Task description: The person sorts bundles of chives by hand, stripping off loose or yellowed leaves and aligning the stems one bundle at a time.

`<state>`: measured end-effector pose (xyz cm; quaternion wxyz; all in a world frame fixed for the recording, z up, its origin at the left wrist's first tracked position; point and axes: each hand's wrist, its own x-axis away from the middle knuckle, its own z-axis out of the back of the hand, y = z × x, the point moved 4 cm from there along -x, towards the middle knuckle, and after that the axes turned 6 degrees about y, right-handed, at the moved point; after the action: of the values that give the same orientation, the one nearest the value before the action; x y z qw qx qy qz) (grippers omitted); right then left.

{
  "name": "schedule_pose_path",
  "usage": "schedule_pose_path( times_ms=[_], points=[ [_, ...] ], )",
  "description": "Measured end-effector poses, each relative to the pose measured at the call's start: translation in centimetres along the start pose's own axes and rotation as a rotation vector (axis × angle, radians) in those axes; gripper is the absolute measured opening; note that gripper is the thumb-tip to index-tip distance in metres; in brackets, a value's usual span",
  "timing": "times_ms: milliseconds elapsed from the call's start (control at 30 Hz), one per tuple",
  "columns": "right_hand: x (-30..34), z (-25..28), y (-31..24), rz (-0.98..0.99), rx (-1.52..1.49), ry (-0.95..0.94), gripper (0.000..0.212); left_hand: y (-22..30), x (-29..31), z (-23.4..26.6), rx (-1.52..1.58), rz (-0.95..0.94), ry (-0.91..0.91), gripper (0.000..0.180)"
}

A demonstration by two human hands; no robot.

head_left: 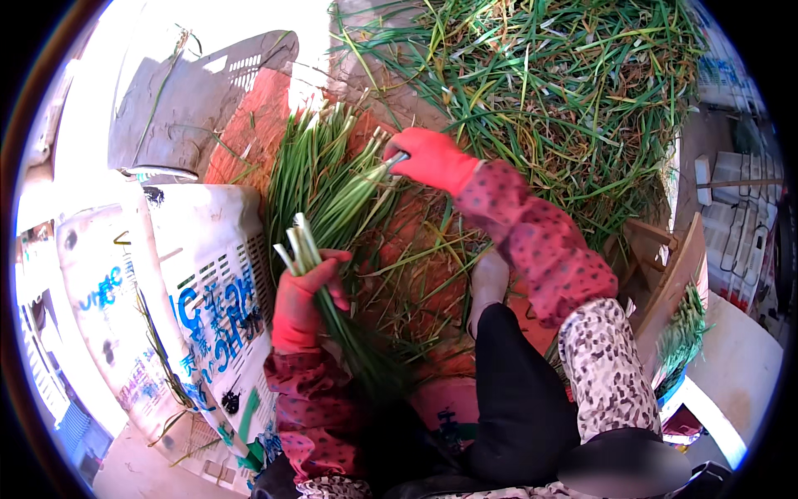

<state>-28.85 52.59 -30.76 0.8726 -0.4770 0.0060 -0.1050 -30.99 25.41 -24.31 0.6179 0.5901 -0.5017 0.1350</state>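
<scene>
My left hand [303,303], in a red glove, is closed around a small bunch of green onions [304,241]. Their white ends point up and away from me, and their green leaves hang down toward my lap, blurred at the tips. My right hand [428,158], also gloved in red, pinches the pale end of a green onion [397,160] at the near right side of a larger heap of green onions [312,166]. That heap lies with its white ends at the far side, on a reddish-orange surface [253,125].
Loose green leaves and dry trimmings form a big pile [549,91] at the far right. White plastic crates [212,291] with blue marks stand at my left. A grey basket [204,100] lies beyond them. To the right is a wooden stool or frame [673,266].
</scene>
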Motion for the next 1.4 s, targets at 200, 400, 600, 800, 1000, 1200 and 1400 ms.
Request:
schedule_pose_path(
  times_ms=[200,400,600,800,1000,1200,1400],
  points=[
    [4.8,8.4,3.1,-0.415,-0.242,0.085,0.017,4.0,0.7,-3.0,-0.186,-0.114,0.291,0.020],
    [7.5,6.3,4.2,-0.499,-0.539,-0.010,0.024,3.2,-3.6,-6.2,-0.393,-0.369,0.313,0.013],
    [6.5,2.6,2.1,-0.264,-0.638,0.005,0.023,0.5,-11.4,-9.0,-0.617,-0.478,0.235,0.013],
    [6.8,2.7,8.0,-0.878,-0.480,0.099,0.047,0.2,-10.1,-9.5,-0.417,-0.286,0.169,0.014],
    [2.5,-0.7,9.1,-0.868,-0.570,0.348,0.043,-0.7,-7.0,-9.7,-0.620,-0.394,0.252,0.015],
    [5.2,3.4,-1.4,-0.487,-0.612,0.299,0.036,6.6,-4.1,-10.8,-0.824,-0.710,0.328,0.034],
    [7.9,10.6,-9.7,0.087,0.362,0.259,0.032,7.5,-2.5,-14.0,-0.672,-0.693,0.025,0.036]
  ],
)
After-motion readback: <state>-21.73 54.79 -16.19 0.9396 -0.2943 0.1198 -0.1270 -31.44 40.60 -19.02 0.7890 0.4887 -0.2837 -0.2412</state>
